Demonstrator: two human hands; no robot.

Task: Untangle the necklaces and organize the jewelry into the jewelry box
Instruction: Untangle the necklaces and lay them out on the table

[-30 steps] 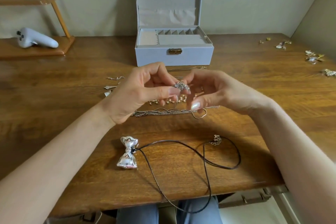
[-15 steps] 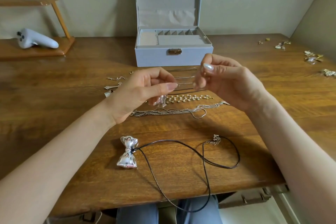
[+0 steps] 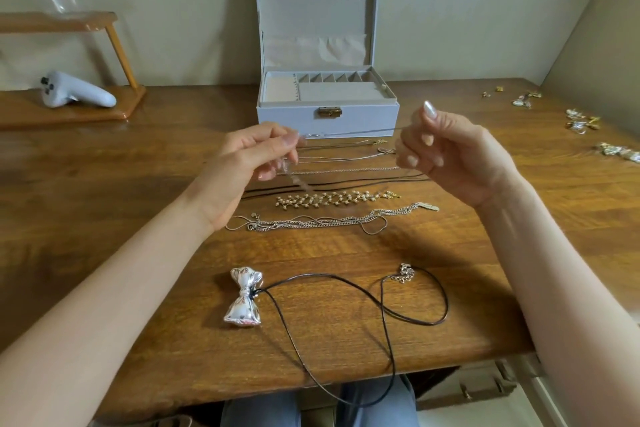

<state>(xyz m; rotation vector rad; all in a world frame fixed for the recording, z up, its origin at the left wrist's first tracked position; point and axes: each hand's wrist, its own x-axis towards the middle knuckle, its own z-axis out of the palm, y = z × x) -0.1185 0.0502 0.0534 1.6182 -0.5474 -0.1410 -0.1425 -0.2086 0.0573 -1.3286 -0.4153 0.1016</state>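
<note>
One wooden table (image 3: 104, 218) fills the middle and lower frame. At upper centre a grey jewelry box (image 3: 294, 118) stands on it with the lid upright. Its divided tray is exposed and a brass clasp (image 3: 330, 112) sits on the front wall.

Two bare forearms enter from the lower corners, and both hands are raised above the table at mid-frame, in front of the box.
- The left hand (image 3: 242, 166) has its fingers curled and pinches the left end of a thin chain (image 3: 353, 132) between thumb and forefinger.
- The right hand (image 3: 460, 156) pinches the right end. Its palm is turned toward the camera and one finger points upward.
- The chain runs nearly level and taut between the two pinches, clear of the table and crossing the lower edge of the box front.
- A blurred pendant hangs below the left fingers. Its shape cannot be told.

On the table under the hands, several necklaces lie in parallel rows:
- fine chains (image 3: 346, 158)
- a black cord (image 3: 346, 184)
- a beaded strand (image 3: 332, 198)
- twisted silver chains (image 3: 329, 220)

At lower centre a corded necklace (image 3: 384, 308) lies looped, with a silver bow pendant (image 3: 243, 296) at its left. Part of its cord hangs over the near table edge.

Small jewelry pieces (image 3: 581, 121) are scattered at the right edge. A white controller (image 3: 74, 92) rests on a wooden stand (image 3: 69, 114) at upper left.
</note>
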